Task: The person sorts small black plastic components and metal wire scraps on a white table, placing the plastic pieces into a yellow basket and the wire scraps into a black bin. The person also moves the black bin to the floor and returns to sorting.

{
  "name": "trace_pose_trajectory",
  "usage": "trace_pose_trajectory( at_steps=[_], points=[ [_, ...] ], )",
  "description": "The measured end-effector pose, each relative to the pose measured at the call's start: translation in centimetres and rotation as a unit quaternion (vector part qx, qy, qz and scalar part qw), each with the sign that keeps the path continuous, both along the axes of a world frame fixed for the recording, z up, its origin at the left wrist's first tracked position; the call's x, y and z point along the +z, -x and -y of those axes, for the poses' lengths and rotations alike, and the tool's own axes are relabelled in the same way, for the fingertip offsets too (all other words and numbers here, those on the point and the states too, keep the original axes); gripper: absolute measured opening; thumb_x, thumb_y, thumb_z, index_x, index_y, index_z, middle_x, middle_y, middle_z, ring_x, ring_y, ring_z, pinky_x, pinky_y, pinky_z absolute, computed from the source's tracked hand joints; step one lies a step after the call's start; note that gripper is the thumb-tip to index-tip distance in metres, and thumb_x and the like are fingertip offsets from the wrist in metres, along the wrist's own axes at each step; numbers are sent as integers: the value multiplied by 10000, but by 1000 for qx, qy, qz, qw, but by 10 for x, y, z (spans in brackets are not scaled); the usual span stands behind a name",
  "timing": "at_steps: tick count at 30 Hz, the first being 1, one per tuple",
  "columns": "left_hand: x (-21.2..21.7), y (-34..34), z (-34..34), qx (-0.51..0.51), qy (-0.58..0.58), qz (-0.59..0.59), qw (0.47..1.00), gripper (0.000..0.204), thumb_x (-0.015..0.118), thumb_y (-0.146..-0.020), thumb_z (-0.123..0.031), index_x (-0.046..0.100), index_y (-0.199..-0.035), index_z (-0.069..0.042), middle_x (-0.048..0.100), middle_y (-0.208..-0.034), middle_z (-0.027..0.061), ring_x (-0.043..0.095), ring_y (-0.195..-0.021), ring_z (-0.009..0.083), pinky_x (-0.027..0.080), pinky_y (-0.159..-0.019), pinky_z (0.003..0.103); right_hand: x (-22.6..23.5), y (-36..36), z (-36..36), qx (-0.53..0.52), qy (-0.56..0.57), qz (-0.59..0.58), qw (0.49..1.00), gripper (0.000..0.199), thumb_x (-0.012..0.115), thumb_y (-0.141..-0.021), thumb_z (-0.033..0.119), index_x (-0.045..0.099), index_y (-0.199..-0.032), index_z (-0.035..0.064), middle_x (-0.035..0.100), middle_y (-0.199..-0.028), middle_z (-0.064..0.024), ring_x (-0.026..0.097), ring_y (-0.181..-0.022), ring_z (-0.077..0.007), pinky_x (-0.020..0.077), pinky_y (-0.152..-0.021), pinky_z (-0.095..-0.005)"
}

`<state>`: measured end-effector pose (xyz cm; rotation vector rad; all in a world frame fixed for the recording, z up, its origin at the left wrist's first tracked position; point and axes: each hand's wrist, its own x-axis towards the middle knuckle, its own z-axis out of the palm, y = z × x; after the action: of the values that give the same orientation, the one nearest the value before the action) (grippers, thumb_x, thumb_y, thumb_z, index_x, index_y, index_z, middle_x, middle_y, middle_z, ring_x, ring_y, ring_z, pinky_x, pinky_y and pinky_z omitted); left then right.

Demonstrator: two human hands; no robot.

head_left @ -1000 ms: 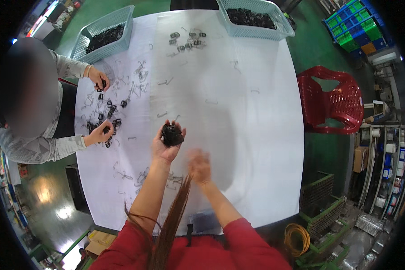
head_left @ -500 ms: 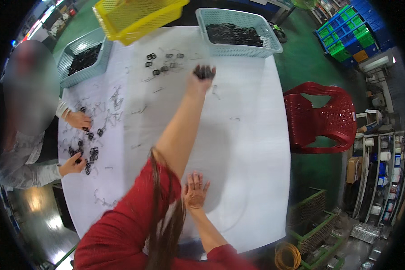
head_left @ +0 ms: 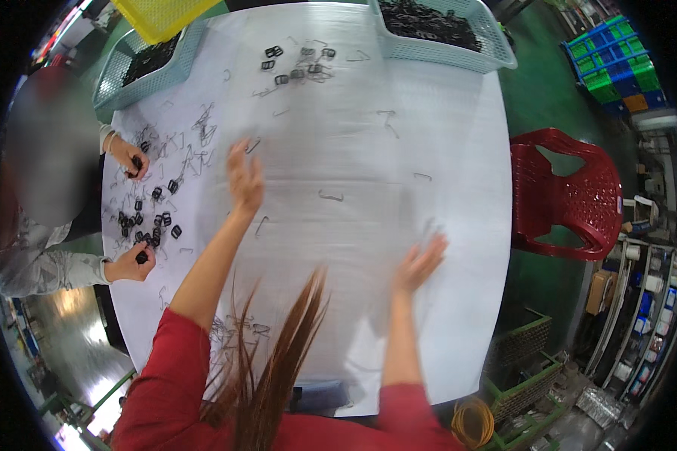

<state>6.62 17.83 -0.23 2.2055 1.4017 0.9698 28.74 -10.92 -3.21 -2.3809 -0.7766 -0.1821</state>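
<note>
My left hand (head_left: 244, 179) is over the left middle of the white table (head_left: 353, 263), fingers stretched out, holding nothing I can see. A thin bent wire hook (head_left: 253, 146) lies by its fingertips. My right hand (head_left: 420, 264), slightly blurred, is spread over the right part of the table, also with nothing visible in it. Between the hands is another wire hook (head_left: 331, 197); one more hook (head_left: 423, 177) lies beyond my right hand. Toward the far edge sit several small black buckle-like pieces (head_left: 297, 73) with thin wires among them.
Light blue baskets of black pieces stand at far right (head_left: 496, 56) and far left (head_left: 105, 94), beside a yellow basket (head_left: 158, 19). A co-worker's hands (head_left: 132, 263) handle black pieces (head_left: 158, 222) at the left. A red chair (head_left: 564, 195) stands right. More wires (head_left: 259, 329) lie near my left arm.
My left hand has come back from the far side, nearer and leftward; the dark pieces it held no longer show in it. My right hand has moved right and farther out. The view has shifted.
</note>
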Motion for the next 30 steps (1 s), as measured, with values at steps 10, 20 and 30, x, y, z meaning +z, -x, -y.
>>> trace_pose_trajectory(
  at_steps=[10, 20, 30],
  points=[
    [-12, 76, 30, 17, 30, -203, 979, 497, 412, -897, -251, 266, -1345, -92, 234, -1415, 103, 109, -1347, 297, 77, -1074, 503, -12, -82, -314, 188, 89, 127, 970, 668, 382, -871, 523, 332, -1330, 40, 297, -1375, -214, 232, -1302, -340, 169, -1049, -499],
    [-4, 78, 27, 8, 75, -156, 985, 503, 425, -888, -292, 289, -1319, -70, 266, -1395, 116, 151, -1338, 302, 89, -1074, 495, -8, -72, -500, 322, 86, 87, 939, 598, 345, -862, 569, 332, -1350, 224, 298, -1407, -88, 232, -1317, -268, 156, -1071, -457],
    [2, 83, 24, -91, 77, -43, 992, 431, 474, -858, -190, 358, -1259, -83, 385, -1322, 112, 292, -1286, 299, 213, -1064, 451, -12, 122, -489, 691, -55, 9, 720, 403, 473, -870, 391, 526, -1184, 144, 479, -1278, -41, 339, -1262, -226, 206, -1064, -370]
  ],
)
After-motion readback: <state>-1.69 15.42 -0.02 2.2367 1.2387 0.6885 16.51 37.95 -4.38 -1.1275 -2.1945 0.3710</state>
